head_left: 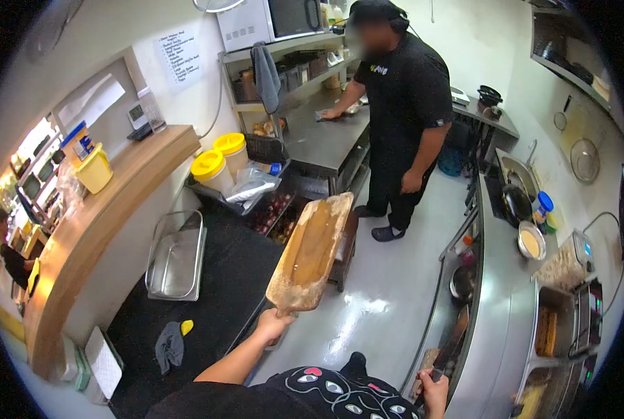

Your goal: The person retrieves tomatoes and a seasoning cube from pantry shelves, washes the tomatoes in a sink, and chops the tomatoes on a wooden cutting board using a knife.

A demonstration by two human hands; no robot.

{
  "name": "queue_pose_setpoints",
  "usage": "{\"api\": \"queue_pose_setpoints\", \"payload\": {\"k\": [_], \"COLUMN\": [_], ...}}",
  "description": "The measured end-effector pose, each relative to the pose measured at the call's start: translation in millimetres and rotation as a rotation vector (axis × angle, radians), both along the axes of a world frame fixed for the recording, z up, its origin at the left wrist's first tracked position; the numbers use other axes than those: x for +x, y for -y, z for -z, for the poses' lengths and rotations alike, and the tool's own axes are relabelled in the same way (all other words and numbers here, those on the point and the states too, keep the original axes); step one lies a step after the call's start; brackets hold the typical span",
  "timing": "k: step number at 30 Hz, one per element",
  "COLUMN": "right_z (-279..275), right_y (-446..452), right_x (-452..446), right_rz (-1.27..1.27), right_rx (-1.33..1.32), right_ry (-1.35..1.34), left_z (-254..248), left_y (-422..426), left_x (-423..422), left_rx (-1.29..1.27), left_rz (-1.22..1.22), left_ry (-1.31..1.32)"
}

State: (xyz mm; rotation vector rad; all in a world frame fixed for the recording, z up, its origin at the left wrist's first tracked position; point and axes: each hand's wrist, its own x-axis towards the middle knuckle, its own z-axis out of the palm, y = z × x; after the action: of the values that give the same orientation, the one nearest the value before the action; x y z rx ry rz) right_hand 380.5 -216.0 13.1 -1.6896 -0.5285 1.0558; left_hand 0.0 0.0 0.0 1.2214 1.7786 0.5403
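A worn wooden paddle board [310,251], pale at its edges and browner in the middle, extends forward over the floor. Its short handle sits in my left hand [274,327], whose fingers are wrapped round it. Low on the right, near the steel counter's edge, my right hand [433,391] is closed round the dark handle of a tool [454,342] with a long dark blade. Close to that hand is a small wooden piece [427,363]; whether my hand touches it I cannot tell.
A co-worker [406,98] stands ahead, one hand on the steel table [326,140]. Left are a black table [214,258] with a steel pan [176,262] and grey cloth [170,347], and yellow-lidded tubs [208,167]. Right, a counter [497,279] holds a bowl [531,241] and fryers [555,325].
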Motion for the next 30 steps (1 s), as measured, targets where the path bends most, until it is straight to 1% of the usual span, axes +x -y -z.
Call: {"api": "queue_pose_setpoints", "payload": {"k": [2, 3, 5, 6, 9, 10, 13, 14, 17, 20, 23, 24, 26, 30], "right_z": [-11.3, 0.0, -1.3, -11.0, -27.5, -24.2, -29.7, -28.3, -26.6, -10.1, -33.3, -33.1, -31.4, -34.2], "right_y": [-20.4, -49.7, -102.5, -132.1, -194.7, -213.3, -270.0, -286.1, -328.2, -367.2, -405.2, -418.0, -445.5, -490.9], "right_x": [10.4, 29.4, 69.6, 82.5, 96.3, 104.0, 116.3, 119.5, 124.7, 126.2, 121.5, 122.4, 130.2, 137.3], "right_rz": [-0.034, -0.057, -0.091, -0.106, -0.212, -0.256, -0.374, -0.403, -0.450, -0.451, -0.525, -0.531, -0.574, -0.611], "right_rx": [-0.038, -0.084, -0.062, -0.049, -0.103, -0.077, -0.094, -0.103, -0.102, -0.092, -0.186, -0.201, -0.179, -0.196], "right_ry": [0.110, 0.036, 0.084, 0.107, 0.160, 0.153, 0.156, 0.188, 0.177, 0.095, 0.121, 0.103, 0.124, 0.170], "left_z": [5.1, -1.5, 13.9, 13.3, 4.0, -4.7, -9.1, -8.3, -6.9, -26.4, -35.2, -20.4, -5.8, -14.1], "left_y": [-0.3, -19.2, -55.3, -73.9, -97.8, -106.1, -128.9, -138.5, -174.7, -222.7, -270.9, -288.6, -329.0, -391.8], "left_x": [0.3, 7.8, 25.7, 34.9, 44.1, 51.2, 63.3, 66.2, 72.2, 81.8, 92.1, 89.3, 92.5, 111.2], "left_rx": [0.076, 0.030, 0.056, 0.033, 0.035, -0.040, 0.000, -0.019, -0.011, -0.027, -0.072, -0.007, -0.007, -0.049], "left_rz": [-0.028, -0.030, -0.042, -0.083, -0.106, -0.129, -0.154, -0.180, -0.173, -0.187, -0.196, -0.150, -0.144, -0.146], "left_ry": [-0.032, -0.135, -0.145, -0.121, -0.324, -0.353, -0.382, -0.344, -0.418, -0.438, -0.387, -0.453, -0.445, -0.488]}}
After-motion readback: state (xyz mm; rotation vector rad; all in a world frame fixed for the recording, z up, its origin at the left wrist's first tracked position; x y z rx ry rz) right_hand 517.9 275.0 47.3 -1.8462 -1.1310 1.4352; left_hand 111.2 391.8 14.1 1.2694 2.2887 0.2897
